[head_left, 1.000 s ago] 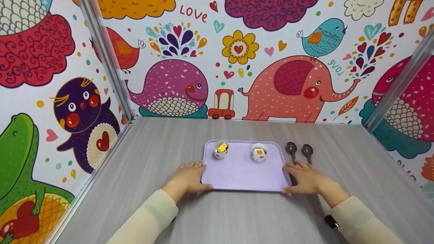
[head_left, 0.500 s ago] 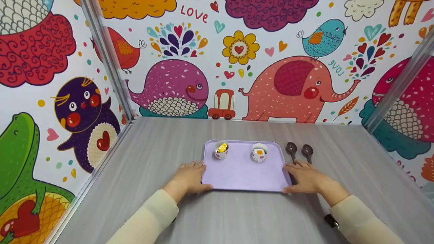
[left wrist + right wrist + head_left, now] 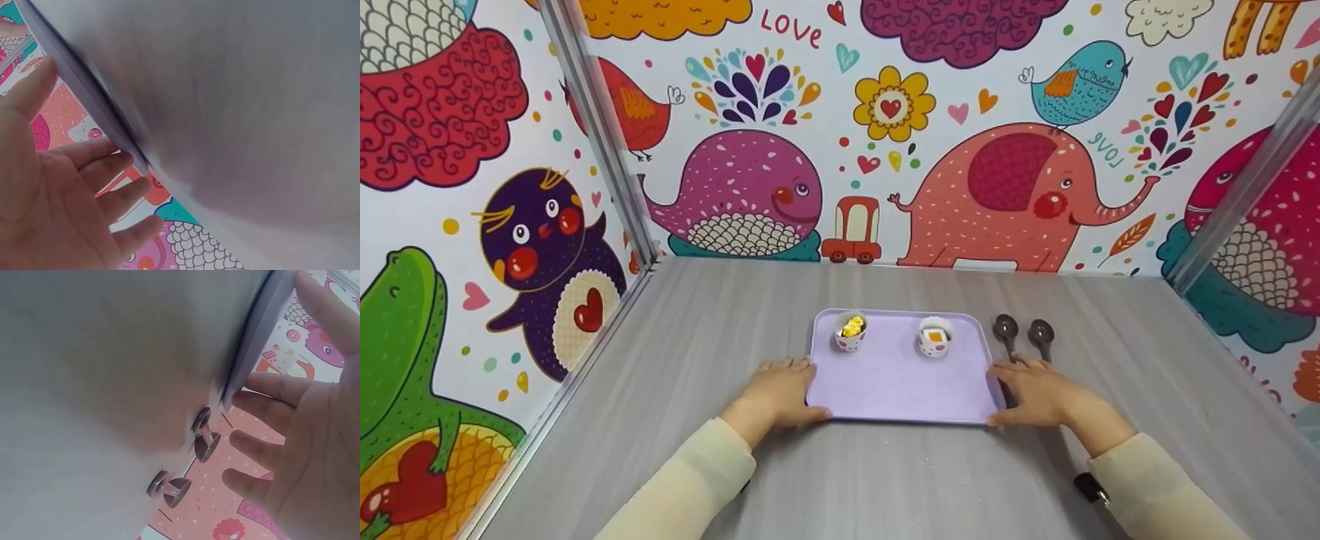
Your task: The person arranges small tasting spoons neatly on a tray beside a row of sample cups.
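A lilac tray [image 3: 904,386] lies flat on the table between my hands. My left hand [image 3: 781,394] touches its left side, thumb at the near left corner. On the opposite side my right hand [image 3: 1039,391] rests against the rim, its thumb by the near right corner. Both wrist views show mostly straight fingers along the tray's edge [image 3: 90,93]. Two spotted paper cups stand towards the back of the tray: the left cup [image 3: 851,344] holds yellow pieces, the right cup [image 3: 934,348] a white piece with an orange centre.
Right of the tray lie two dark brown spoons, the nearer spoon [image 3: 1005,328] partly behind my right hand and the other spoon [image 3: 1042,334] just beside it. Around the grey table [image 3: 870,487] rise wall panels [image 3: 885,187] printed with cartoon animals, joined by metal posts.
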Tool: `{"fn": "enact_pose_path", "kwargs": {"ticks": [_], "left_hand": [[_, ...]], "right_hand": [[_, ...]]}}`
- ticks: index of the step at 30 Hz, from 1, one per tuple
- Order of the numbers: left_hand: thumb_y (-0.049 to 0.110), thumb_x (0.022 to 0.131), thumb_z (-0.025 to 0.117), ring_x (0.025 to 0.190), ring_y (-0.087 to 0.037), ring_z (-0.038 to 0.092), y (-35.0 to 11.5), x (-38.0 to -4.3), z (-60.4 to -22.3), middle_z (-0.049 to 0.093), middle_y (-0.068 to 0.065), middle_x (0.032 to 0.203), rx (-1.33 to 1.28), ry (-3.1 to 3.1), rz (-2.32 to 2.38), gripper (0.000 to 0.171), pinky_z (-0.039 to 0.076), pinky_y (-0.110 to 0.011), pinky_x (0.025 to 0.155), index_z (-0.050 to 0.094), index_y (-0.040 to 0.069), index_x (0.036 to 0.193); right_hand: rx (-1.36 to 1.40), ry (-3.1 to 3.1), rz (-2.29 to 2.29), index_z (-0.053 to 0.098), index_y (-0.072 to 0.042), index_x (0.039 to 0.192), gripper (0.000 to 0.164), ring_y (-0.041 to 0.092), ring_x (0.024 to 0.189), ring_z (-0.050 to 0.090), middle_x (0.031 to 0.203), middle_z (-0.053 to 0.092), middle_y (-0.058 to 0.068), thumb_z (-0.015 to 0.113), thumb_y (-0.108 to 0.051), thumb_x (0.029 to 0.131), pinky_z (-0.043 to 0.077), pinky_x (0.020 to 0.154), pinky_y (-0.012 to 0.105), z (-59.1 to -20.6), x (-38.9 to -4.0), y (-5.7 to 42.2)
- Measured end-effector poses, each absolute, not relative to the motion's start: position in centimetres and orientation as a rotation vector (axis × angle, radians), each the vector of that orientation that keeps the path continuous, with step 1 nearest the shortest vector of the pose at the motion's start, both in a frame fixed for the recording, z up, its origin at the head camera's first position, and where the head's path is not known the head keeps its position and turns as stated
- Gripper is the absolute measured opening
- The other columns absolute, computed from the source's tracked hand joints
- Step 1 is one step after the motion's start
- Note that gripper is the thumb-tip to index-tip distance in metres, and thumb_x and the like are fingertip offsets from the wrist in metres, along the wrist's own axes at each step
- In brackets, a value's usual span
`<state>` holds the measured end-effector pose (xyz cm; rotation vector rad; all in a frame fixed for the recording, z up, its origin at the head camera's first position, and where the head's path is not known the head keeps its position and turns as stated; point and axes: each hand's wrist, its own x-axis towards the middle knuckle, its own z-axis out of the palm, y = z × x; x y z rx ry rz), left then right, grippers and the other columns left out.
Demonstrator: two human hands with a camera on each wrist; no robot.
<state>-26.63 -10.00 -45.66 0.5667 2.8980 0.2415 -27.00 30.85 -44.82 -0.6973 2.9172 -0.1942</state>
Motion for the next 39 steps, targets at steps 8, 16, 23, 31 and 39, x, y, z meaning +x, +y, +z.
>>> {"fn": "enact_pose_path", "kwargs": {"ticks": [8,16,23,31,39], "left_hand": [[0.058,0.087,0.068,0.142,-0.039,0.039,-10.0,-26.6,-45.7,0.045,-0.016,0.153,0.564,2.901,0.240,0.087,0.026,-0.056,0.116,0.046,-0.001,0.147],[0.057,0.087,0.068,0.141,-0.039,0.040,-10.0,-26.7,-45.8,0.046,-0.017,0.152,0.559,2.905,0.234,0.086,0.026,-0.057,0.116,0.047,-0.001,0.147],[0.058,0.088,0.067,0.142,-0.040,0.038,-9.8,-26.7,-45.6,0.043,-0.017,0.154,0.552,2.896,0.232,0.087,0.025,-0.057,0.117,0.045,-0.001,0.148],[0.059,0.088,0.066,0.143,-0.040,0.037,-9.9,-26.7,-45.5,0.042,-0.016,0.155,0.556,2.893,0.234,0.088,0.024,-0.056,0.117,0.044,-0.001,0.149],[0.058,0.087,0.068,0.141,-0.039,0.039,-9.8,-26.7,-45.5,0.044,-0.016,0.153,0.569,2.903,0.226,0.087,0.027,-0.056,0.116,0.046,-0.001,0.148]], "right_hand": [[-0.712,2.921,-0.305,0.060,0.004,0.132,0.072,0.049,0.129,0.048,0.132,0.061,0.022,0.079,-0.044,0.081,0.036,0.105,0.066,-43.8,-27.3,31.7],[-0.631,2.920,-0.463,0.054,0.010,0.135,0.067,0.043,0.119,0.058,0.132,0.060,0.027,0.075,-0.035,0.089,0.043,0.101,0.061,-42.2,-27.6,33.1],[-0.499,2.988,-0.538,0.056,0.008,0.135,0.061,0.047,0.121,0.055,0.133,0.058,0.029,0.072,-0.033,0.092,0.042,0.101,0.064,-42.6,-28.2,34.6],[-0.314,3.023,-0.764,0.059,0.005,0.132,0.053,0.045,0.110,0.061,0.124,0.062,0.030,0.069,-0.031,0.095,0.052,0.088,0.059,-43.4,-29.2,36.0],[-0.236,3.112,-0.940,0.064,0.009,0.120,0.037,0.045,0.104,0.065,0.118,0.066,0.028,0.064,-0.022,0.099,0.055,0.083,0.055,-43.9,-30.2,36.9]]}}
